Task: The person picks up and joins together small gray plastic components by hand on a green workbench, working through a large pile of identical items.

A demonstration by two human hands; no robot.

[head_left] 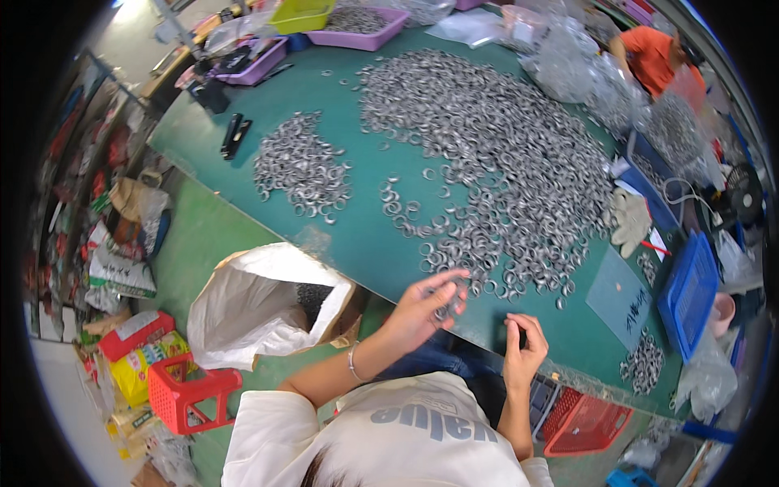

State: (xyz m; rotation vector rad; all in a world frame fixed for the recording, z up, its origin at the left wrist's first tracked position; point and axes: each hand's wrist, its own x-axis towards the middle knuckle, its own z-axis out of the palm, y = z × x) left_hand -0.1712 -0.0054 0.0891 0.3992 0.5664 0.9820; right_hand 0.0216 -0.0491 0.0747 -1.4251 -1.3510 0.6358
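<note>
My left hand [415, 312] is raised at the table's near edge, its fingers curled round several grey metal rings [446, 309]. To its right, my right hand [527, 347] hovers by the same edge with thumb and fingertips drawn together. Whatever may sit in that pinch is too small to make out. Beyond both hands a large heap of metal rings [503, 154] spreads over the green table [369, 235]. A smaller pile of rings [300, 166] lies apart on the left. Below the left edge stands an open white-lined sack [235, 312] with dark grey pieces inside.
A black stapler-like tool [235, 136] lies at the table's left. Purple trays [361, 39] line the far edge. At right are a glove [630, 221], a blue basket [688, 296] and a small ring pile [643, 364]. A red stool [191, 395] stands lower left. A person in orange [653, 61] sits far right.
</note>
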